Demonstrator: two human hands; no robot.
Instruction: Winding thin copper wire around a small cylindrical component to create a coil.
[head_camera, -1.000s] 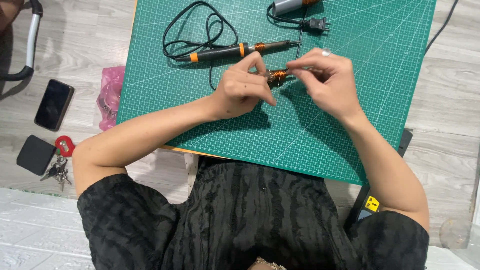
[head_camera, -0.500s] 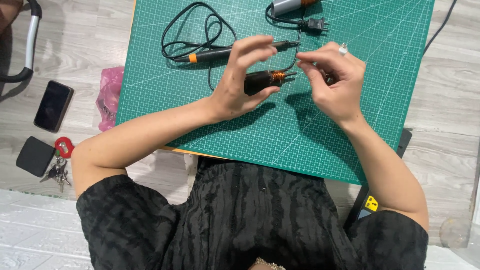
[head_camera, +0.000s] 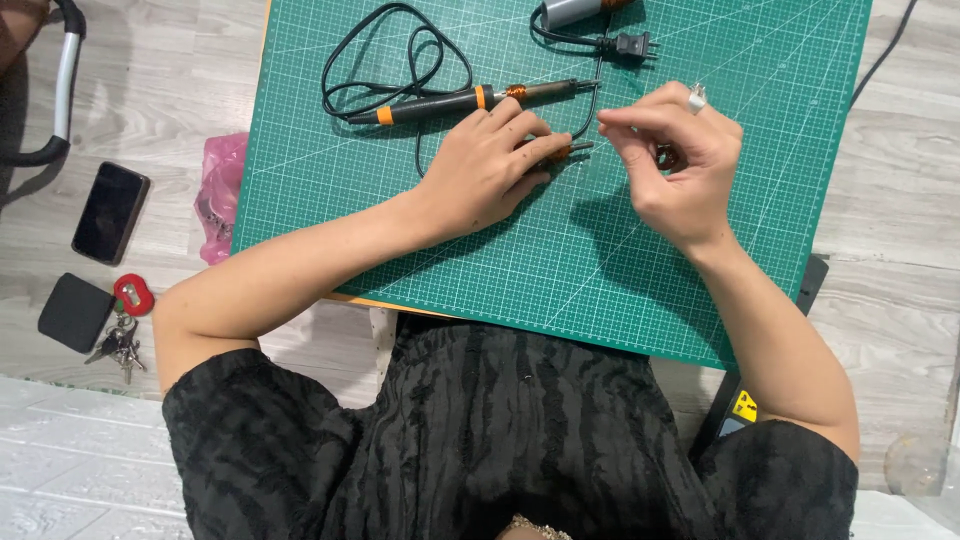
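A small black tool with an orange collar and metal tip (head_camera: 560, 152) is held flat on the green gridded cutting mat (head_camera: 500, 260) under the closed grip of the left hand (head_camera: 490, 165). The right hand (head_camera: 675, 165) is raised just beside the tip, thumb and forefinger pinched together; whether anything is between them cannot be told. A black-and-orange soldering iron (head_camera: 470, 100) lies just beyond the left hand.

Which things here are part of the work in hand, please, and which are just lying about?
In use: small orange-and-black tool under the left hand; right hand pinched beside its tip; green mat.
Lying about: soldering iron, plug, phone, keys, pink bag.
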